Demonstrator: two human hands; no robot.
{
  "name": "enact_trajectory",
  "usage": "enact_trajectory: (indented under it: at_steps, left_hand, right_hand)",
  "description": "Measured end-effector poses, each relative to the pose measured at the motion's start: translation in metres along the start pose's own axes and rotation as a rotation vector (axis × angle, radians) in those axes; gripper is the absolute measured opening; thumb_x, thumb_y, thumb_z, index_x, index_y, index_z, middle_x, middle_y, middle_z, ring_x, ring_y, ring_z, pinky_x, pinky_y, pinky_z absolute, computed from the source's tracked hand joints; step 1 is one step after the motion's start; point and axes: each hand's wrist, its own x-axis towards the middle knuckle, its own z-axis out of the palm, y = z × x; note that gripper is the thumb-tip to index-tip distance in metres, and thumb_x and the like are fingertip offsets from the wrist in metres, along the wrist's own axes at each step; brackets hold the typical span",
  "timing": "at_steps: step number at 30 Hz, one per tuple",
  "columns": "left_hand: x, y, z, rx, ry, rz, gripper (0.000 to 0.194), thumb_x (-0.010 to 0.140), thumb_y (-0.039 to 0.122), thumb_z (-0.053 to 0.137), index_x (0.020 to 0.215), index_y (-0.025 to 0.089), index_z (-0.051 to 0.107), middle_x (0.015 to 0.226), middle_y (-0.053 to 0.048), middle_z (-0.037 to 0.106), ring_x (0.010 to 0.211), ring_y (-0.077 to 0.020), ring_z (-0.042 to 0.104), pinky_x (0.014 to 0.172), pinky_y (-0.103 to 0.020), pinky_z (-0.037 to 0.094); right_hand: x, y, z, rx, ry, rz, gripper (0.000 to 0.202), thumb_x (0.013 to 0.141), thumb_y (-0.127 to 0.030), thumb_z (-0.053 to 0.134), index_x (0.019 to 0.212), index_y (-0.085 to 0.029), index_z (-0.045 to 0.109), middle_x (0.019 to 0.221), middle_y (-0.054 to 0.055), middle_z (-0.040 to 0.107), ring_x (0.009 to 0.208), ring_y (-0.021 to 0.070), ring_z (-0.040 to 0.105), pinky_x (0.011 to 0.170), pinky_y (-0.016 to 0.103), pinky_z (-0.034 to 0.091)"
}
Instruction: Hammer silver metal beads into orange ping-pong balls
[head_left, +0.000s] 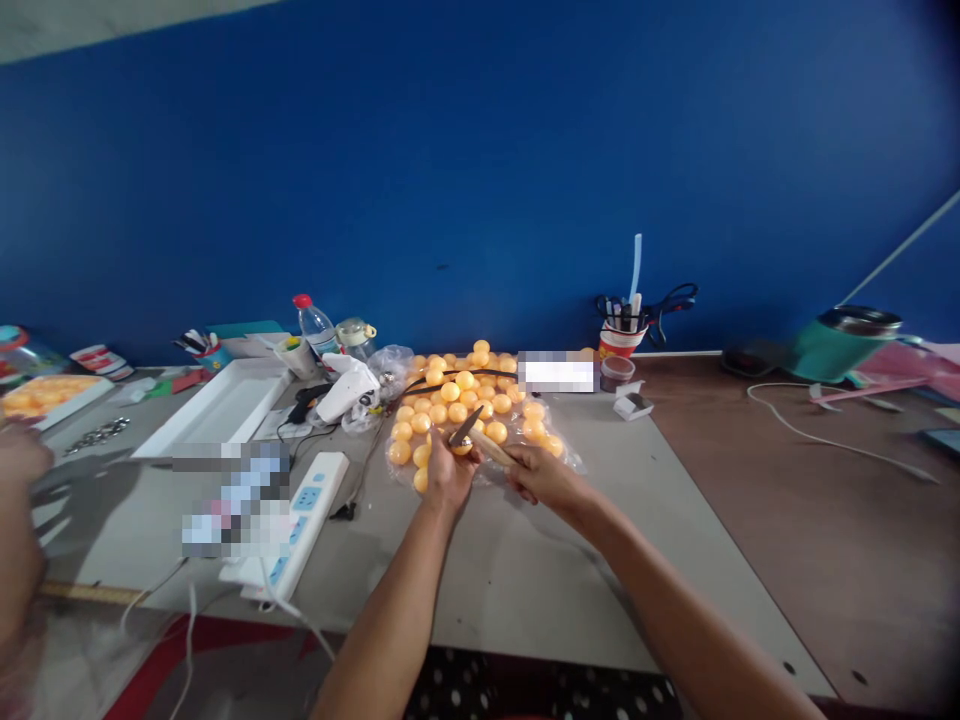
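The right hand (534, 473) grips a wooden-handled tool (493, 447), long axis four-to-ten o'clock, its dark head (466, 426) seemingly just over the orange ball (460, 450) clasped by the nearer left hand (449, 480), roughly ten o'clock from the right.

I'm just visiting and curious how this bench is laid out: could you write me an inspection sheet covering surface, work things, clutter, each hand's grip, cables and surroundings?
Surface: grey table, brown table on the right.
Work things: orange balls with clear plastic around them; tool with a dark blade.
Clutter: white tray, bottle, pen cup.
Grip: right hand on the tool's handle; left hand on a small round thing, details unclear.
Cables: power strip, white cord nearby.
Surroundings: blue wall; another person's hand at the left edge.
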Motion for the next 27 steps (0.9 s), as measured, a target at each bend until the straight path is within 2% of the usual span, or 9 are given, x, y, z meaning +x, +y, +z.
enact_trajectory:
  at_steps: [4, 8, 13, 17, 21, 24, 27]
  left_hand:
    - [0.0009, -0.0016, -0.0021, -0.009, -0.05, 0.044, 0.048, 0.095, 0.059, 0.041, 0.073, 0.018, 0.053, 0.054, -0.001, 0.054, 0.045, -0.0137, 0.05, 0.047, -0.026, 0.042]
    - [0.0035, -0.0034, -0.0047, 0.0, -0.035, 0.005, 0.05, 0.091, 0.064, 0.045, 0.073, 0.018, 0.053, 0.055, 0.0, 0.054, 0.045, -0.0131, 0.05, 0.048, -0.025, 0.042]
    - [0.0039, -0.0035, -0.0056, 0.001, -0.061, 0.052, 0.048, 0.094, 0.06, 0.044, 0.074, 0.018, 0.054, 0.056, -0.001, 0.055, 0.046, -0.0131, 0.051, 0.048, -0.025, 0.042]
    - [0.0029, -0.0023, -0.0045, 0.015, -0.043, 0.026, 0.049, 0.095, 0.06, 0.042, 0.074, 0.017, 0.054, 0.055, -0.001, 0.055, 0.045, -0.0138, 0.051, 0.047, -0.026, 0.042]
    - [0.0021, -0.0009, -0.0046, -0.004, -0.036, 0.064, 0.049, 0.096, 0.058, 0.039, 0.073, 0.017, 0.053, 0.056, -0.003, 0.056, 0.046, -0.0143, 0.051, 0.049, -0.027, 0.043]
    - [0.0011, 0.0004, -0.0045, -0.006, -0.032, 0.034, 0.048, 0.094, 0.06, 0.044, 0.074, 0.018, 0.055, 0.056, -0.002, 0.056, 0.046, -0.0142, 0.051, 0.049, -0.026, 0.042]
    - [0.0002, 0.002, -0.0037, -0.025, -0.036, 0.024, 0.049, 0.095, 0.059, 0.04, 0.074, 0.018, 0.055, 0.057, -0.002, 0.057, 0.046, -0.0138, 0.052, 0.048, -0.026, 0.041]
  right_hand:
    - [-0.0003, -0.0014, -0.0009, 0.108, -0.022, -0.024, 0.004, 0.075, -0.021, 0.051, 0.072, -0.02, 0.049, 0.059, -0.006, 0.051, 0.042, 0.0059, 0.046, 0.041, 0.018, 0.034]
    - [0.0001, -0.0023, -0.0013, 0.036, 0.01, 0.05, 0.004, 0.073, -0.019, 0.051, 0.07, -0.02, 0.049, 0.054, -0.007, 0.049, 0.039, 0.0059, 0.043, 0.039, 0.018, 0.032]
    - [0.0001, 0.0008, -0.0025, 0.119, -0.04, -0.02, 0.003, 0.076, -0.021, 0.05, 0.073, -0.02, 0.05, 0.059, -0.007, 0.052, 0.042, 0.0056, 0.045, 0.041, 0.018, 0.034]
    - [0.0005, 0.0025, -0.0036, 0.036, -0.011, 0.019, 0.006, 0.074, -0.019, 0.05, 0.069, -0.02, 0.048, 0.054, -0.007, 0.049, 0.04, 0.0059, 0.044, 0.041, 0.019, 0.032]
    - [-0.0004, 0.0011, -0.0046, 0.115, -0.056, 0.007, 0.002, 0.076, -0.021, 0.051, 0.074, -0.02, 0.05, 0.061, -0.006, 0.053, 0.043, 0.0059, 0.046, 0.042, 0.019, 0.033]
    - [0.0001, 0.0013, -0.0048, 0.061, -0.034, 0.024, 0.006, 0.075, -0.022, 0.052, 0.07, -0.02, 0.049, 0.055, -0.007, 0.051, 0.04, 0.0063, 0.043, 0.041, 0.02, 0.032]
    - [0.0003, 0.0012, -0.0053, 0.112, -0.08, 0.021, 0.007, 0.076, -0.026, 0.054, 0.074, -0.02, 0.052, 0.056, -0.006, 0.052, 0.04, 0.0063, 0.042, 0.041, 0.02, 0.032]
